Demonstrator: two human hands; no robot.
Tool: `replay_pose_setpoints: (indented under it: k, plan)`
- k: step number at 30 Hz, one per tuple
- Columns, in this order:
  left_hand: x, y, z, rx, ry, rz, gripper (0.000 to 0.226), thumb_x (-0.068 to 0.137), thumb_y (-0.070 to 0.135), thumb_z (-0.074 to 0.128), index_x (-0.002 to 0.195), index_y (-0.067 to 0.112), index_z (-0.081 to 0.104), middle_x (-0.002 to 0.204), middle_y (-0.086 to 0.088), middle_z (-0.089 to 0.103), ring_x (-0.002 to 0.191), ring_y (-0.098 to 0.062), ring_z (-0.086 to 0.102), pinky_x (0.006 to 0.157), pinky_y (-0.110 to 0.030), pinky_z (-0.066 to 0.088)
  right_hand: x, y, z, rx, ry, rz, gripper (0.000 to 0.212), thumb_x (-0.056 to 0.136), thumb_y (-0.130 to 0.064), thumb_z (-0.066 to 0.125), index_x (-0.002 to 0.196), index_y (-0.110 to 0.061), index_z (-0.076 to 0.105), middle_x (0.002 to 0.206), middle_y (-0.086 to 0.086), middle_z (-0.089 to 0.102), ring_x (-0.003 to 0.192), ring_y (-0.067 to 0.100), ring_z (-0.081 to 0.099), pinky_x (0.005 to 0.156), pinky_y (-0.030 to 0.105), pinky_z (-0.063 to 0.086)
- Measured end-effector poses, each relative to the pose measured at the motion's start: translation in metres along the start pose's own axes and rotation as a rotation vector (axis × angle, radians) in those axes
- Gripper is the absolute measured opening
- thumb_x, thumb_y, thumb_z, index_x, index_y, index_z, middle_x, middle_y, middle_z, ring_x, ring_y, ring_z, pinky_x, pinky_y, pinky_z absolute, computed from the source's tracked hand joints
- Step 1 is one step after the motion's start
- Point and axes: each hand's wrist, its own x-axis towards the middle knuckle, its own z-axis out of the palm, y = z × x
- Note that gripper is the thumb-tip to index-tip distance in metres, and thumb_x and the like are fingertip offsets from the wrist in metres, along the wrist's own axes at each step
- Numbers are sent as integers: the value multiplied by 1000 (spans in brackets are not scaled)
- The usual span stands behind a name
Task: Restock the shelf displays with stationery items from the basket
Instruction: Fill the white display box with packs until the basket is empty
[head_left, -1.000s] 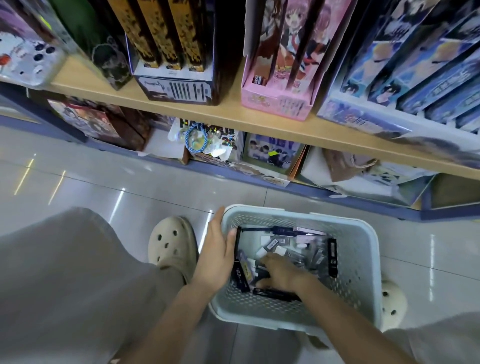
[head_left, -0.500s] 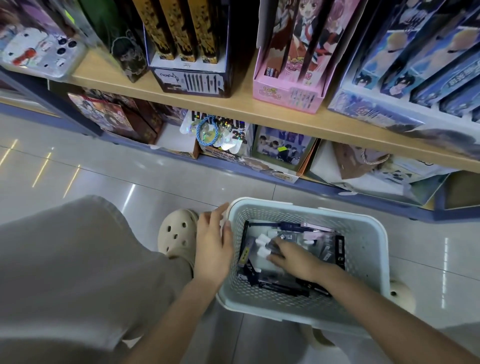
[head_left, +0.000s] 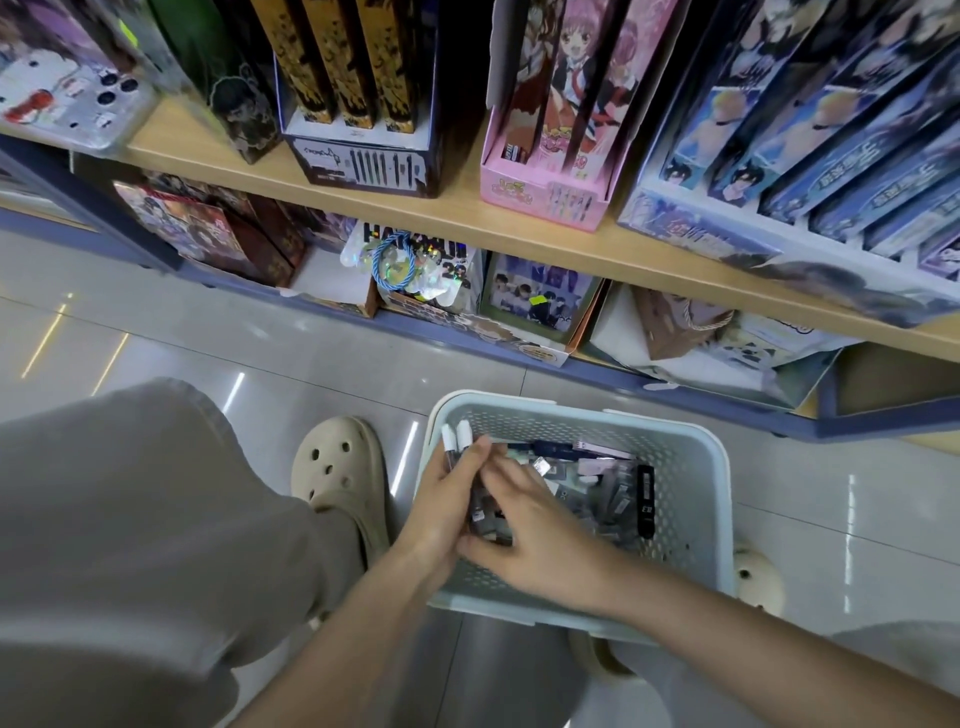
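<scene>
A pale blue perforated basket (head_left: 696, 467) stands on the tiled floor below the shelf, holding several packaged pens and stationery items (head_left: 618, 488). My left hand (head_left: 441, 514) is at the basket's left rim, closed around a small bunch of pens (head_left: 457, 441) whose white caps stick up above my fingers. My right hand (head_left: 540, 535) lies over the basket's near left part, fingers spread and touching the lower ends of the same pens. On the wooden shelf (head_left: 519, 228) above stand a black pen display box (head_left: 363, 161) and a pink display box (head_left: 545, 192).
A blue display box (head_left: 727, 228) sits at the shelf's right. The lower shelf holds boxes, a blue cord ring (head_left: 397, 265) and paper bags. My beige clog (head_left: 340, 467) rests left of the basket, and my grey trouser leg (head_left: 145, 519) fills the lower left.
My left hand left the basket rim and now grips a bunch of pens. My right hand moved left from the middle of the basket and meets the left hand.
</scene>
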Motion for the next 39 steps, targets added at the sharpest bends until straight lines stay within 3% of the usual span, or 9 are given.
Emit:
replay_pose_setpoints:
  k: [3, 6, 8, 12, 18, 27, 32, 36, 39]
  plan:
    - [2, 0, -3, 40, 38, 61, 15, 97, 23, 51, 94, 11, 61, 76, -4, 68, 67, -13, 66, 57, -26, 52, -5, 9, -8, -38, 173, -48, 55, 89, -48, 47, 137, -20, 47, 133, -11, 40, 124, -1, 33, 106, 8, 21]
    - [3, -1, -7, 185, 35, 121, 15, 98, 26, 48, 93, 15, 55, 71, 0, 62, 50, -13, 56, 51, -28, 47, 4, 54, -8, -4, 323, 75, 23, 93, -26, 53, 111, -13, 61, 105, -10, 51, 98, 2, 53, 90, 16, 41]
    - [3, 0, -10, 226, 19, 128, 14, 98, 28, 48, 97, 15, 54, 73, 1, 60, 47, -13, 52, 51, -29, 46, 10, 96, -2, -61, 224, 218, 22, 94, -13, 55, 115, -10, 58, 111, 1, 55, 103, 13, 58, 92, 28, 45]
    - [-1, 2, -14, 249, -20, 126, 13, 97, 26, 46, 102, 17, 54, 79, -1, 60, 50, -13, 52, 49, -29, 47, 9, 155, 13, -155, -121, 391, 53, 93, -22, 58, 140, -9, 37, 138, 10, 39, 127, 25, 42, 107, 31, 32]
    - [-3, 2, -9, 303, -35, 138, 13, 98, 25, 44, 105, 19, 53, 87, -4, 60, 50, -12, 53, 50, -25, 49, 13, 169, 24, -260, -239, 393, 82, 80, -37, 73, 146, -12, 29, 136, 11, 34, 128, 25, 35, 103, 25, 28]
    - [-3, -3, -5, 354, -25, 123, 12, 99, 23, 45, 103, 17, 54, 69, 5, 63, 48, -11, 53, 56, -32, 49, 24, 176, 37, -329, -279, 449, 57, 89, -48, 57, 132, -12, 47, 135, 12, 45, 126, 27, 38, 105, 34, 32]
    - [-6, -3, -7, 402, 2, 123, 17, 100, 14, 42, 103, 2, 53, 67, -8, 54, 43, -11, 48, 44, -21, 42, 26, 170, 37, -344, -363, 422, 50, 88, -42, 61, 127, -15, 49, 132, 10, 51, 126, 26, 39, 99, 31, 32]
    - [-6, -4, -10, 377, -5, 127, 14, 100, 14, 42, 106, 6, 52, 76, -4, 58, 47, -11, 49, 52, -33, 47, 29, 169, 26, -319, -484, 448, 39, 82, -54, 64, 96, -19, 53, 114, 6, 56, 117, 26, 47, 88, 32, 33]
    - [-7, -5, -11, 373, -6, 123, 14, 100, 14, 43, 106, 7, 53, 73, -2, 56, 47, -11, 49, 48, -27, 47, 27, 168, 25, -181, -494, 487, 53, 84, -50, 64, 122, -15, 50, 128, 4, 53, 119, 22, 50, 86, 27, 35]
